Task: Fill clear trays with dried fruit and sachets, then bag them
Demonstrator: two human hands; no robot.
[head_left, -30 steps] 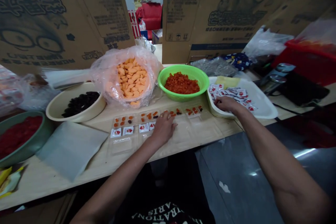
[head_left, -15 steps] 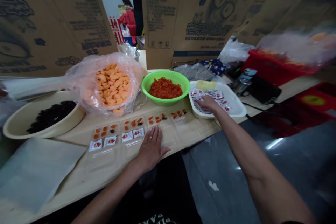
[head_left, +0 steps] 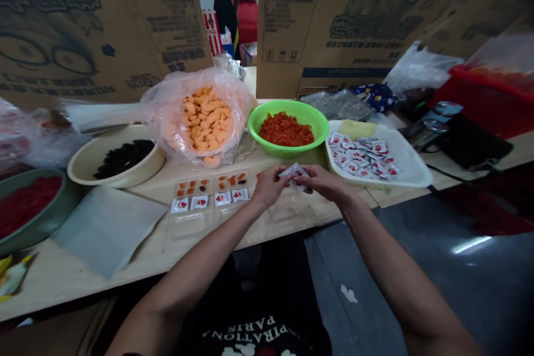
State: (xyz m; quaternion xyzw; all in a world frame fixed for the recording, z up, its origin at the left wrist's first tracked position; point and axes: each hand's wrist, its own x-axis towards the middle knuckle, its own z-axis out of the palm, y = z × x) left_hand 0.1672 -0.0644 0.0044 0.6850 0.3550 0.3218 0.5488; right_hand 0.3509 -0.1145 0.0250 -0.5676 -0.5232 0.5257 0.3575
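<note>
Far left of the green bowl (head_left: pixel 287 149), the cream bowl (head_left: pixel 117 180) holds its dark pieces, and nearer me lies the pale sheet (head_left: pixel 112 228), a strip of wood showing between it and the front edge of the bench (head_left: pixel 152 257). Front-left of the green bowl now: clear trays (head_left: pixel 189 226) in a row, four flat packets (head_left: pixel 199 202) lying in the two leftmost. And here's the change, just in front of the green bowl! My left hand (head_left: pixel 269 186), resting flat on the trays half a second ago, is up and grasping; my right hand (head_left: pixel 327 183) is out of the tub to meet it, fingers of both pinching the loose packets (head_left: pixel 295 171). How many, I can't tell. Picking looks finished, handling two-handed looks under way. Room's tight behind, with the green bowl's rim near my fingers; the easier way seems to be up or toward me. Just right of the green bowl, the white tub (head_left: pixel 411 171) carries its heap, its near rim the edge to mind on my right.
</note>
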